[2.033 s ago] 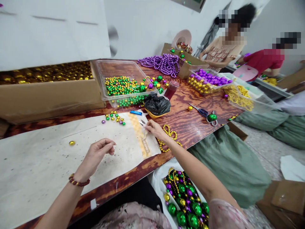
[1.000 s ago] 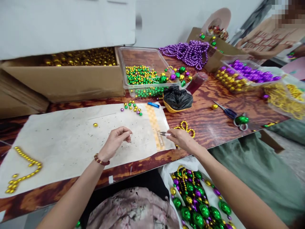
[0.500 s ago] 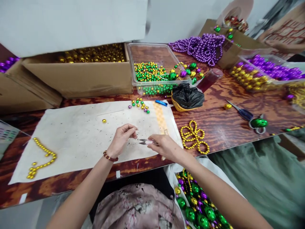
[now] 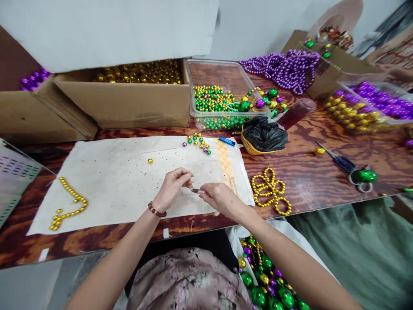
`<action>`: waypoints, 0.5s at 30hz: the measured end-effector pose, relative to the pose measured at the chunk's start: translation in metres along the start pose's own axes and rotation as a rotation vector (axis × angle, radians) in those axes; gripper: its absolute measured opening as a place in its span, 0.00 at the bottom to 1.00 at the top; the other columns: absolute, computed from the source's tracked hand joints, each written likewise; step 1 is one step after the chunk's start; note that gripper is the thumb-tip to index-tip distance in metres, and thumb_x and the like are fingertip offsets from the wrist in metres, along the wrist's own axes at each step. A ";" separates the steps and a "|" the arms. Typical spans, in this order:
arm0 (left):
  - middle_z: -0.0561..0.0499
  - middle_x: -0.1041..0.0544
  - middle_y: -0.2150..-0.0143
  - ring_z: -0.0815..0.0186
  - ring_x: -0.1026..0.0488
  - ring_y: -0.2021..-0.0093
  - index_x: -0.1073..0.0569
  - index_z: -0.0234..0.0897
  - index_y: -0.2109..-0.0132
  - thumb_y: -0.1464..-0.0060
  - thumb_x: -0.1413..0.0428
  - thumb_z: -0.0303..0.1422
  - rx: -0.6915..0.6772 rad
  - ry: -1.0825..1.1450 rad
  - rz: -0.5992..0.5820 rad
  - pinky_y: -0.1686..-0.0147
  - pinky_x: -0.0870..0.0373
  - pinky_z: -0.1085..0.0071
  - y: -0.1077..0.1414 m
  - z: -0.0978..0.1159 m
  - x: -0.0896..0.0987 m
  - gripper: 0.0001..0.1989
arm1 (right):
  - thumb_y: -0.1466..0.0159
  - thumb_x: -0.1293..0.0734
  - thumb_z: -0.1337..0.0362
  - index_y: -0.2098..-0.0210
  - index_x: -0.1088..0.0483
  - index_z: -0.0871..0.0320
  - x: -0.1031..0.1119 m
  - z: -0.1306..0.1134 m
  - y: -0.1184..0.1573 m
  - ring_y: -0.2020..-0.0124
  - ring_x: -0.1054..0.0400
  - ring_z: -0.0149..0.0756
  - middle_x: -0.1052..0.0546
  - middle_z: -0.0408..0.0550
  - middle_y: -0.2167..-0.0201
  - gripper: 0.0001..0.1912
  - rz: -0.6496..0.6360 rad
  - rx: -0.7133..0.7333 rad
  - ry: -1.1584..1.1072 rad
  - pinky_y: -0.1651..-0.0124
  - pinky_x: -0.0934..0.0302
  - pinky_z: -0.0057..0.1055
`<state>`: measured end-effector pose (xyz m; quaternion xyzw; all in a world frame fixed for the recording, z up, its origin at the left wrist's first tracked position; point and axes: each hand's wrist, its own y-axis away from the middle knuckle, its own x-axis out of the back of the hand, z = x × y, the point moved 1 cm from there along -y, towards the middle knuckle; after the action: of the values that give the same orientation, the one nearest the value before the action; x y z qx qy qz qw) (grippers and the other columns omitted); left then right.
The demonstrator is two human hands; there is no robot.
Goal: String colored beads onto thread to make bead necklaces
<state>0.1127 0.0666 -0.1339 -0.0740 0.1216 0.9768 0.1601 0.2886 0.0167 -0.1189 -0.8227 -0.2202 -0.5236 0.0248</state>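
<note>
My right hand [image 4: 219, 197] is closed around a pair of thread snips [image 4: 196, 190], whose blades point left and lie together. Just left of the tips, my left hand [image 4: 174, 185] is pinched; whatever lies between its fingertips is too small to make out. Both hands are over a white cloth [image 4: 119, 172] dotted with dark specks. A single gold bead [image 4: 150, 161] rests on it, and several small gold, green and purple beads [image 4: 197, 141] lie farther back beside a blue object [image 4: 226, 141]. At the cloth's left is a gold bead strand [image 4: 74, 209].
A looped gold bead strand [image 4: 269, 189] lies right of the cloth. Behind stand a cardboard box [image 4: 129, 105], a clear bin [image 4: 200, 114] and a basket lined with black plastic [image 4: 264, 134]. Scissors [image 4: 343, 162] lie at the right. Finished-looking bead strings [image 4: 267, 275] hang below the table edge.
The snips' blades have come together; they were apart before. Both hands keep nearly the same place over the cloth, while the whole view has shifted a little to the left.
</note>
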 end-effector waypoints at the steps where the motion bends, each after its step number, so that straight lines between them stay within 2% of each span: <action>1: 0.54 0.26 0.75 0.70 0.28 0.73 0.24 0.34 0.67 0.49 0.38 0.37 -0.003 0.004 0.009 0.67 0.29 0.71 0.001 0.001 0.002 0.10 | 0.30 0.36 0.65 0.61 0.25 0.59 0.000 0.005 -0.002 0.65 0.25 0.39 0.19 0.52 0.66 0.08 0.034 -0.005 -0.021 0.64 0.43 0.28; 4: 0.54 0.26 0.75 0.70 0.28 0.73 0.23 0.34 0.66 0.49 0.37 0.36 -0.040 0.068 0.108 0.65 0.29 0.70 0.009 0.010 0.018 0.09 | 0.31 0.36 0.65 0.60 0.24 0.59 0.004 0.028 -0.010 0.66 0.25 0.39 0.19 0.51 0.68 0.08 0.191 -0.072 -0.112 0.64 0.40 0.28; 6: 0.54 0.27 0.75 0.70 0.28 0.73 0.23 0.35 0.65 0.49 0.37 0.35 -0.082 0.142 0.200 0.64 0.28 0.70 0.024 0.019 0.040 0.07 | 0.32 0.35 0.61 0.57 0.25 0.59 0.012 0.051 -0.015 0.66 0.24 0.40 0.18 0.51 0.66 0.09 0.337 -0.151 -0.149 0.64 0.38 0.29; 8: 0.54 0.28 0.75 0.70 0.29 0.73 0.23 0.36 0.66 0.49 0.36 0.34 -0.106 0.197 0.250 0.63 0.29 0.70 0.048 0.029 0.069 0.06 | 0.33 0.35 0.57 0.55 0.25 0.58 0.019 0.077 -0.017 0.64 0.24 0.43 0.18 0.52 0.63 0.13 0.462 -0.247 -0.104 0.64 0.37 0.30; 12: 0.55 0.32 0.77 0.69 0.32 0.73 0.25 0.38 0.71 0.47 0.38 0.37 -0.009 0.164 0.167 0.65 0.31 0.70 0.124 0.034 0.138 0.09 | 0.32 0.39 0.51 0.52 0.26 0.57 0.023 0.125 -0.019 0.59 0.25 0.49 0.19 0.54 0.58 0.19 0.511 -0.393 0.081 0.65 0.39 0.33; 15: 0.52 0.29 0.74 0.63 0.30 0.68 0.27 0.38 0.75 0.48 0.39 0.44 0.190 -0.120 0.107 0.63 0.32 0.68 0.193 0.017 0.181 0.16 | 0.32 0.40 0.51 0.51 0.27 0.58 0.016 0.149 -0.023 0.59 0.27 0.50 0.21 0.57 0.58 0.21 0.526 -0.396 0.177 0.66 0.40 0.35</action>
<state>-0.1226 -0.0527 -0.1101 0.0069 0.2077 0.9706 0.1212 0.4117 0.0833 -0.1764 -0.7914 0.1085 -0.6013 0.0179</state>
